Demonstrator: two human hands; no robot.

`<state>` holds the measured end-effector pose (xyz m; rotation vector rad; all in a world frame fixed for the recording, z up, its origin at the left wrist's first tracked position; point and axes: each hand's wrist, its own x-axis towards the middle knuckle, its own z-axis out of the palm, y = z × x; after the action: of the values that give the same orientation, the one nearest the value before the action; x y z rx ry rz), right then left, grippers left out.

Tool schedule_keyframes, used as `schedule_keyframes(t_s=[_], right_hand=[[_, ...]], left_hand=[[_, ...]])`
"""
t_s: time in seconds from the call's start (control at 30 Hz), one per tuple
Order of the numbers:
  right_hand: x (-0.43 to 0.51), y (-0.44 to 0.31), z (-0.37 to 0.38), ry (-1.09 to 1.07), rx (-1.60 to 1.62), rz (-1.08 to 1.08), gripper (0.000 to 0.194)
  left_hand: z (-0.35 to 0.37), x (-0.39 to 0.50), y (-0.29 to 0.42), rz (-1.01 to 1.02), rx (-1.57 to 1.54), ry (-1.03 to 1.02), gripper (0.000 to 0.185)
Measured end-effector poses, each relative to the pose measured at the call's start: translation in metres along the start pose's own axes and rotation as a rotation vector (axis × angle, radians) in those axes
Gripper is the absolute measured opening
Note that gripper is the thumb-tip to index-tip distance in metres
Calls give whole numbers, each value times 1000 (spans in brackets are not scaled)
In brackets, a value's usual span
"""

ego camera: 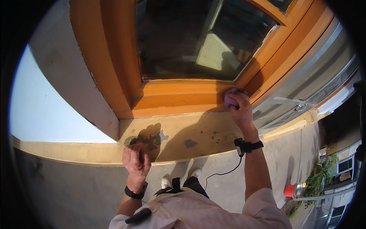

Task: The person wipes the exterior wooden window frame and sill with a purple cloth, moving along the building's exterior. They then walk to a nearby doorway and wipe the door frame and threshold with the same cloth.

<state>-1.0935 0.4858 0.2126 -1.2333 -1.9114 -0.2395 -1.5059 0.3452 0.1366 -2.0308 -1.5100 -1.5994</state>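
My right hand grips a bunched purple cloth and presses it against the lower right corner of an orange-painted window frame. Behind the frame lies a dark glass pane with reflections in it. My left hand is curled, with its fingers bent inwards, over the front edge of the worn yellow sill. Whether that hand holds anything or touches the sill cannot be told. Black straps with small devices sit on both wrists, and a cable hangs from the right one.
A screened door with a metal handle stands right of the window. A white wall panel is at left. On the concrete ground are my shoes; a red bucket and green plants are far right.
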Motion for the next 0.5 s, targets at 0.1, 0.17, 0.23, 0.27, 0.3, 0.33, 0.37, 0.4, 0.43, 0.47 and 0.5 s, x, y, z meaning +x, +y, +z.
schedule_keyframes(t_s=[0.1,0.17,0.23,0.27,0.3,0.33,0.37,0.4,0.43,0.47,0.5], right_hand=[[-2,-8,-3,16,25,39,43],[-3,-21,-1,-17,47,49,45],[-2,-42,3,-71,86,53,48],[1,-55,12,-110,61,-43,47],[5,-71,23,-150,98,-119,47],[10,-87,35,-185,138,-196,47],[16,-105,47,-244,189,-239,46],[23,-125,59,-316,234,-282,45],[27,-147,72,-326,284,-330,40],[32,-167,84,-359,314,-374,36],[38,-186,95,-374,273,-473,29]], left_hand=[[-1,1,1,-9,-14,3,33],[-2,1,2,-20,-9,11,33],[-1,1,0,-9,-5,20,33],[0,1,0,-8,0,14,34],[0,1,0,-1,5,11,34],[0,1,0,2,15,7,33],[0,1,-1,5,32,5,33],[0,1,-1,13,25,7,33],[0,1,-1,21,26,10,33],[1,2,-2,24,35,12,33],[1,2,-2,26,25,12,33]])
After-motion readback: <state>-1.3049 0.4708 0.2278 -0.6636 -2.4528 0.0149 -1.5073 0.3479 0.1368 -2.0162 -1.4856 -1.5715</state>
